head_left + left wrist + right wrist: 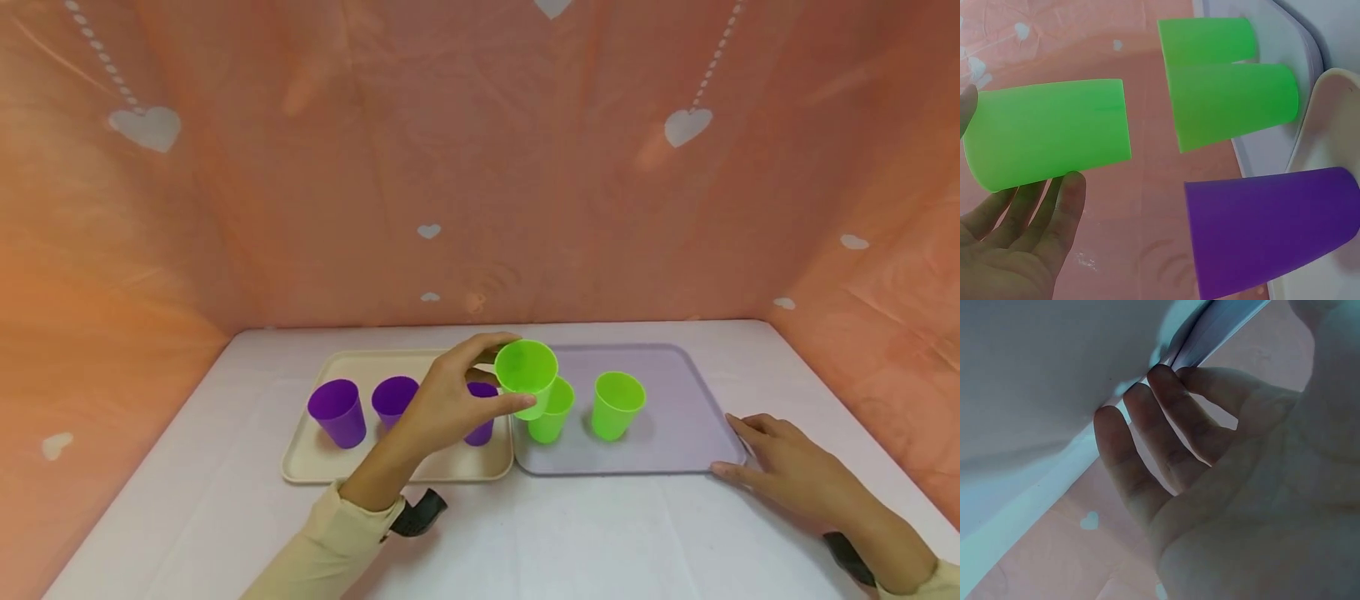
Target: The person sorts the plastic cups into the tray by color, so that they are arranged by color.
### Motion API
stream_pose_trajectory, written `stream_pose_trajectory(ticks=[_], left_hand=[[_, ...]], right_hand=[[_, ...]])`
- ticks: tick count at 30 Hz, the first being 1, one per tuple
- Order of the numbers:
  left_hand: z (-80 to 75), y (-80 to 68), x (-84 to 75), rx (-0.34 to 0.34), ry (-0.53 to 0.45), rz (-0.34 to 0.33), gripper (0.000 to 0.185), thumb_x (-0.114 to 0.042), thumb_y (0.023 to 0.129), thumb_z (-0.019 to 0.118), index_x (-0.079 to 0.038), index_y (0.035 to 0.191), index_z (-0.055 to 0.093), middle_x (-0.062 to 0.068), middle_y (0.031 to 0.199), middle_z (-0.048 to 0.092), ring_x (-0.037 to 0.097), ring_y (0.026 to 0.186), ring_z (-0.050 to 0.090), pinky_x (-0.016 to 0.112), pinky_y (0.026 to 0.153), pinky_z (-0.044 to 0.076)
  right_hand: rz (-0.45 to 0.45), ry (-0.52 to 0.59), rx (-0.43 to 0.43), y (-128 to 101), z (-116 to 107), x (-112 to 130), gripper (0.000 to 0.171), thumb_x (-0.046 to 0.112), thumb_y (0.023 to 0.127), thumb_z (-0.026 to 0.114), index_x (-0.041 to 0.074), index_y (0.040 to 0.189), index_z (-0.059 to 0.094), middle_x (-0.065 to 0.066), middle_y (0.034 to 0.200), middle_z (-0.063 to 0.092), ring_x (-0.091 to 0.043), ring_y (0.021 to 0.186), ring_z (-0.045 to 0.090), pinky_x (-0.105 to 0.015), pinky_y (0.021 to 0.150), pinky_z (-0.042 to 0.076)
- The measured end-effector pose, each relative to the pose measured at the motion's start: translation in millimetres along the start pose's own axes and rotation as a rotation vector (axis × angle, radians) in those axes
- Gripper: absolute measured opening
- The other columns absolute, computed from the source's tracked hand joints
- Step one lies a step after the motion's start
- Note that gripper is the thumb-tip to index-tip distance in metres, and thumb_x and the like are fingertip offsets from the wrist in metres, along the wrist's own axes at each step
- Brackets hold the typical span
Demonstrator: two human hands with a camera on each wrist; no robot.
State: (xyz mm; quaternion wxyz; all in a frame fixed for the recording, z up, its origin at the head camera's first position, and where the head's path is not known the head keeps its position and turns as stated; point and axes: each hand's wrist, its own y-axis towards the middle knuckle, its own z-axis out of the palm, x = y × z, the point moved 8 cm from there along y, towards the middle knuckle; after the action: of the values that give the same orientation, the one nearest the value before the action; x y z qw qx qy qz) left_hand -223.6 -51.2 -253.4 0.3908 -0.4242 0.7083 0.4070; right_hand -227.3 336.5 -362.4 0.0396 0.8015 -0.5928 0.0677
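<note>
A bright green cup (527, 375) is held in the air by my left hand (446, 404), thumb on the near side and fingers on the far side. In the left wrist view that cup (1050, 134) hangs apart from the others. Two more green cups, one (549, 425) partly behind the held cup and one (617, 408) to its right, stand on the lavender tray (675, 442). Three purple cups (341, 417) stand on the beige tray (397, 469); my left arm partly covers them. At the lavender tray's front right corner, my right hand (798, 471) touches the edge with loosely extended fingers (1175, 419).
Both trays lie side by side on a white-covered table (585, 533). An orange curtain (480, 167) with white hearts hangs behind and at both sides. Dark bands (420, 512) sit on the wrists.
</note>
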Motion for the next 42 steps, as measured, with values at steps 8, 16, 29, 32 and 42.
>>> stream_pose_trajectory(ticks=[8,16,29,32,42], left_hand=[[8.0,15.2,-4.6,-0.005,0.013,0.063,0.062,-0.020,0.078,0.086,-0.017,0.134,0.059,-0.001,0.123,0.068,0.017,0.111,0.065,0.030,0.091,0.058],[25.4,31.8,3.4,-0.018,0.013,-0.004,0.063,-0.025,0.081,0.083,-0.017,0.138,0.056,-0.001,0.130,0.064,0.018,0.113,0.063,0.024,0.089,0.057],[56.8,49.4,2.0,0.006,-0.079,-0.051,0.059,-0.032,0.082,0.082,-0.026,0.135,0.056,-0.004,0.123,0.062,0.014,0.098,0.065,0.024,0.082,0.058],[62.1,53.5,5.1,-0.006,-0.086,-0.052,0.060,-0.032,0.082,0.083,-0.026,0.135,0.055,-0.003,0.123,0.062,0.014,0.097,0.065,0.023,0.081,0.057],[83.3,69.6,-5.6,0.016,-0.101,-0.023,0.059,-0.034,0.080,0.084,-0.031,0.133,0.057,-0.012,0.121,0.062,0.004,0.096,0.062,0.020,0.084,0.054]], right_hand=[[-0.029,-0.020,-0.014,4,-2,5,0.090,0.059,0.085,0.069,-0.008,0.141,0.048,-0.026,0.129,0.056,-0.042,0.117,0.052,-0.064,0.086,0.051],[-0.015,-0.021,-0.008,4,-5,3,0.090,0.060,0.088,0.065,-0.008,0.144,0.045,-0.026,0.131,0.054,-0.042,0.118,0.051,-0.064,0.086,0.050],[0.011,0.004,0.017,3,2,1,0.092,0.062,0.089,0.063,-0.008,0.145,0.044,-0.028,0.132,0.053,-0.044,0.119,0.050,-0.066,0.086,0.048],[0.018,0.010,0.023,1,5,1,0.093,0.064,0.088,0.063,-0.007,0.145,0.044,-0.026,0.132,0.053,-0.043,0.119,0.050,-0.066,0.087,0.048],[0.014,-0.003,0.020,3,3,0,0.093,0.064,0.088,0.062,-0.008,0.144,0.045,-0.027,0.132,0.052,-0.044,0.119,0.050,-0.068,0.090,0.047]])
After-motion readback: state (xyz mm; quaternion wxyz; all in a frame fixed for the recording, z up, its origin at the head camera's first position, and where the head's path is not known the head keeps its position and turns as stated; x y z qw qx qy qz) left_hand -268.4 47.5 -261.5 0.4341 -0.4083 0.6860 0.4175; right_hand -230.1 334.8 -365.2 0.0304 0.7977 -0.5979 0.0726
